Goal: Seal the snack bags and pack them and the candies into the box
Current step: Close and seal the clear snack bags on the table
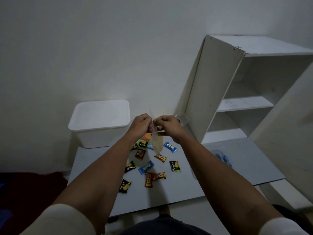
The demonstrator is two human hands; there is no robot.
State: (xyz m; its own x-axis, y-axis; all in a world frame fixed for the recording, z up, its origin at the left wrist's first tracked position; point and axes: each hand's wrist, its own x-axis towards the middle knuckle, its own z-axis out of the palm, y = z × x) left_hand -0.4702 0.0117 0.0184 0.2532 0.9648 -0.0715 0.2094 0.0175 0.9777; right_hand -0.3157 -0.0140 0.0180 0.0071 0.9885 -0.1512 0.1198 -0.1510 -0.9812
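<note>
A clear snack bag (157, 144) with pale contents hangs above the white board (186, 189). My left hand (141, 125) and my right hand (167, 125) both pinch its top edge, close together. Under the bag, several wrapped candies lie scattered: a blue one (170, 147), a black-green one (175, 166), a red-yellow one (149, 179). An orange snack bag (146, 137) shows partly behind my left wrist. The white box (100, 123) with its lid on stands at the back left. Another clear bag (182, 119) lies behind my right hand.
A white open shelf unit (237, 92) stands at the back right against the wall. A blue packet (223, 158) lies on the board beside my right forearm. A dark red cloth (33, 187) lies on the floor at the left.
</note>
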